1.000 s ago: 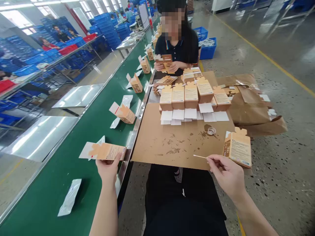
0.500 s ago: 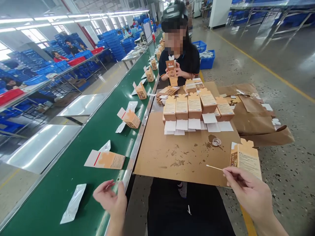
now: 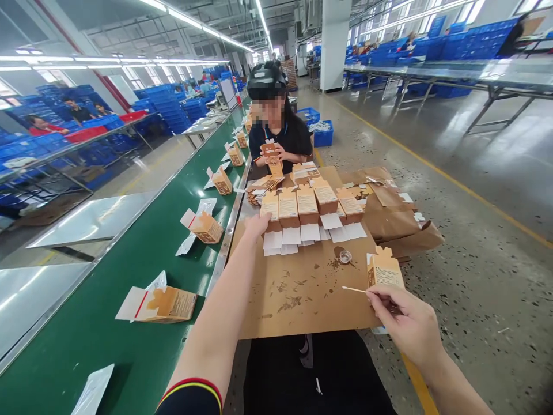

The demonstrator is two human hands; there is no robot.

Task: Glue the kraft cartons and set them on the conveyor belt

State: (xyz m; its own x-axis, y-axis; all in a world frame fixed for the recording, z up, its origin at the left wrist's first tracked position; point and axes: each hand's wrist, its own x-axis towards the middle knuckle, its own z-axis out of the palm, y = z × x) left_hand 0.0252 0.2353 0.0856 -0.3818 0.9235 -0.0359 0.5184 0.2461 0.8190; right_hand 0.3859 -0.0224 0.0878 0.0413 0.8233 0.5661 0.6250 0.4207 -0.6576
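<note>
Left hand (image 3: pixel 260 223): at the left end of a row of cartons, thumb side against the leftmost carton (image 3: pixel 270 204); the farther fingers are hidden, so whether they close on it cannot be told. This carton lies just beyond and to the right of the wrist, printed panel upward, its long axis running away from the wearer, scalloped flap at the far end and white flaps below the near end. The left hand is the nearer one; the right is well apart from the row.

Left forearm (image 3: pixel 224 305): stretched forward and slightly inward, crossing the belt's metal edge.

Right hand (image 3: pixel 406 317): thumb and forefinger pinch a cotton swab (image 3: pixel 353 289), its white tip pointing left over the cardboard sheet (image 3: pixel 302 324). A single carton (image 3: pixel 386 271) stands just beyond this hand; a small clear dish (image 3: pixel 344 257) lies farther off, beside dark wet spots.

Outer left: green belt (image 3: pixel 142 357), bearing an open carton (image 3: pixel 175 304) on its side.
</note>
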